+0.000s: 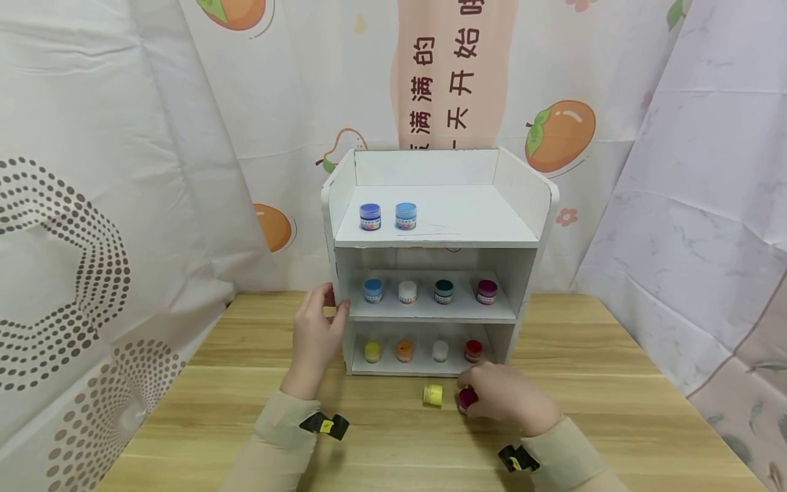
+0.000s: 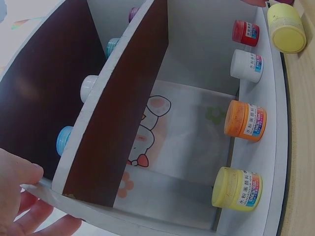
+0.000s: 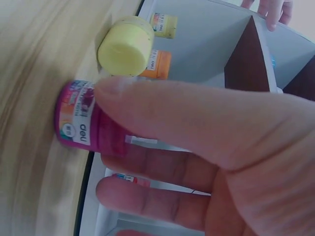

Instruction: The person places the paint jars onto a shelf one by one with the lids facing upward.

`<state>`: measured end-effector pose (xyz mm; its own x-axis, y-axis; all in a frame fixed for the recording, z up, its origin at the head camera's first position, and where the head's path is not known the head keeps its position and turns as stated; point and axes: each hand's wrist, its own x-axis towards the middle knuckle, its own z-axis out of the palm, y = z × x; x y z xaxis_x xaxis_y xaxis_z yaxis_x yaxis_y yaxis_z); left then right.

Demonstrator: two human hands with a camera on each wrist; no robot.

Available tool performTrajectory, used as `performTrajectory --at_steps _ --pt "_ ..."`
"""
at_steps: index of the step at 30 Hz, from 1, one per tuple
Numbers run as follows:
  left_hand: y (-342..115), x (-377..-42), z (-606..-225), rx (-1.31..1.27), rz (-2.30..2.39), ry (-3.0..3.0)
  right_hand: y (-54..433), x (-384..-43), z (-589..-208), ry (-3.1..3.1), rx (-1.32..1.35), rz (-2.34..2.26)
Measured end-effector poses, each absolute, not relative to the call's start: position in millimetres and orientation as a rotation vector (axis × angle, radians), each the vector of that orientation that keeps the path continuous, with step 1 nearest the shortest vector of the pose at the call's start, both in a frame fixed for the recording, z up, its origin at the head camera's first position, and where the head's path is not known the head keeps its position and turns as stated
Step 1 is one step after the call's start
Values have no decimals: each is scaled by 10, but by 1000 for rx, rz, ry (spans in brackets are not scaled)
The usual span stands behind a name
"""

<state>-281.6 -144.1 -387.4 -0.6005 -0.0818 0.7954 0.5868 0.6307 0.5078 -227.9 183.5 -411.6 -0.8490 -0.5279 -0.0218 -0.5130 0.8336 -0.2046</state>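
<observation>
A white shelf unit (image 1: 436,244) stands on the wooden table. My left hand (image 1: 316,335) grips the unit's left side panel; in the left wrist view the thumb (image 2: 22,169) is inside the edge and the other fingers outside. Just in front of the unit, my right hand (image 1: 507,396) holds a magenta paint jar (image 3: 76,118) upright at the tabletop. Thumb and fingers pinch it near its lid, partly hidden by the thumb. Left of that jar a yellow paint jar (image 1: 433,394) lies on its side, close to the bottom shelf's front edge.
On the bottom shelf are yellow (image 1: 372,352), orange (image 1: 404,351), white (image 1: 440,351) and red (image 1: 473,350) jars. The middle shelf holds blue (image 1: 372,290), white (image 1: 407,292), dark green (image 1: 443,292) and purple (image 1: 486,292) ones. Two blue jars stand on top. A printed curtain (image 1: 295,82) hangs behind.
</observation>
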Motion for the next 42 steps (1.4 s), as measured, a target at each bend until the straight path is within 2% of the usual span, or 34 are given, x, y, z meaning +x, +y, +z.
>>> performTrajectory --at_steps 13,42 --pt "-1450 -2816 -3901 -397 -997 -2009 1857 -2318 -4136 2971 -941 -352" --pt "-1454 -2857 -3907 -412 -980 -2021 1979 -2197 -3668 3261 -1420 -803"
